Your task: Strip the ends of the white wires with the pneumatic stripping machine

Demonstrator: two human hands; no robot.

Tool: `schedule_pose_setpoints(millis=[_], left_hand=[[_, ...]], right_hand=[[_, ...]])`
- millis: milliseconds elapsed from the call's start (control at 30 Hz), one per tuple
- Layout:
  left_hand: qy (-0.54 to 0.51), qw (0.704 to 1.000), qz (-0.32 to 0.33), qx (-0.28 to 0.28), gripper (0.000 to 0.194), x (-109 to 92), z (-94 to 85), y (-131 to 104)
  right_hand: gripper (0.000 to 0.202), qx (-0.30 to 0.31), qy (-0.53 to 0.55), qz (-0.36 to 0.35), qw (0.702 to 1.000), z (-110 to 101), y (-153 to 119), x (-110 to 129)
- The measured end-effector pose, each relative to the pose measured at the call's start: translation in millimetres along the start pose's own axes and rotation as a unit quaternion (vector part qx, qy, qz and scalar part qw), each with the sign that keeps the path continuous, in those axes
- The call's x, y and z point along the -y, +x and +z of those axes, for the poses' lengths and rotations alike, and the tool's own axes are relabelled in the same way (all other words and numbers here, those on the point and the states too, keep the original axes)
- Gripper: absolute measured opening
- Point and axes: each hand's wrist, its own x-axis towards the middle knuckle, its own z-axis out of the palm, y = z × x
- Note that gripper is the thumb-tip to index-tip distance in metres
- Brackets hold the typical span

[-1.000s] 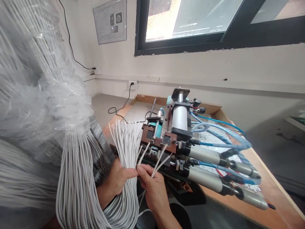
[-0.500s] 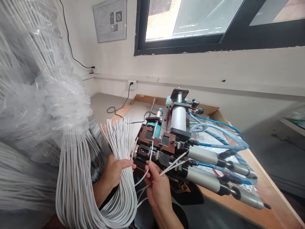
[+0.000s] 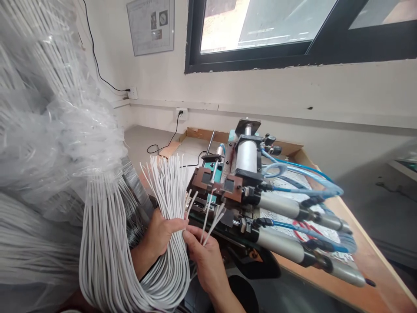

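Note:
My left hand [image 3: 163, 232] is wrapped round a thick bundle of white cables [image 3: 167, 187], whose cut ends fan out above it. Beside it, my right hand [image 3: 203, 252] is closed on a few white cables [image 3: 208, 221], with its thumb and index fingertip near the left thumb. Those loose cable ends point up in front of a pneumatic machine [image 3: 230, 189] with brown plates and metal cylinders. The lower part of the bundle loops down to the left and joins the cables hanging there.
Plastic-wrapped white cables [image 3: 94, 134] fill the left side. Blue air hoses [image 3: 302, 174] and grey cylinders [image 3: 283, 248] reach right over a wooden-edged table [image 3: 368, 243]. A window [image 3: 260, 26], a framed sheet [image 3: 151, 28] and a socket [image 3: 181, 114] are behind.
My right hand has moved left, close to my left hand. The cable between the machine's plates has come away, and the held ends now point more steeply upward.

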Motion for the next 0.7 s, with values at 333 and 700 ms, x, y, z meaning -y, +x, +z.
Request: schedule_pose_setpoints(millis=[333, 700], left_hand=[[0.007, 1.0, -0.028, 0.004, 0.015, 1, 0.6, 3], [-0.025, 0.999, -0.02, -0.011, 0.018, -5, 4.7, 6]], right_hand=[[0.024, -0.112, 0.077, -0.043, 0.99, -7, -3, -3], [0.023, -0.127, 0.132, -0.004, 0.983, -6, 6, 6]])
